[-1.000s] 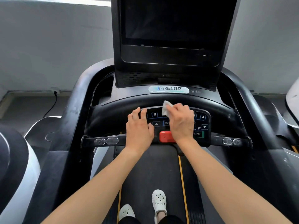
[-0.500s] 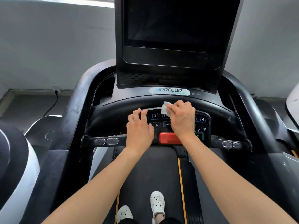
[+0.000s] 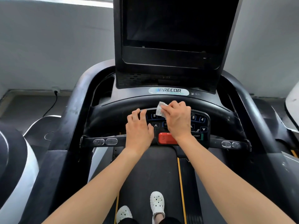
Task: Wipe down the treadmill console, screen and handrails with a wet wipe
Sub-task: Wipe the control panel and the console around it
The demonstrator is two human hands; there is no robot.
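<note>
A black treadmill console [image 3: 200, 122] with lit number and arrow buttons sits in front of me, under a tall dark screen [image 3: 174, 23]. My right hand [image 3: 177, 120] pinches a small white wet wipe [image 3: 161, 108] and presses it on the upper middle of the button panel. My left hand [image 3: 139, 126] rests on the panel's left edge, fingers curled over the rim, holding nothing. A red stop button [image 3: 166, 138] lies below my right wrist. The curved front bar [image 3: 113, 112] and side handrails [image 3: 72, 110] frame the console.
A cross bar with silver grip sensors [image 3: 105, 141] runs below the console. The belt [image 3: 150, 172] carries my feet in white clogs [image 3: 157, 202]. Neighbouring machines stand at far left [image 3: 14, 159] and far right [image 3: 291, 101]. A grey wall and a plugged cable [image 3: 55, 97] lie behind.
My right hand has slid the wipe slightly upward on the button panel. The left hand stays on the panel's left edge.
</note>
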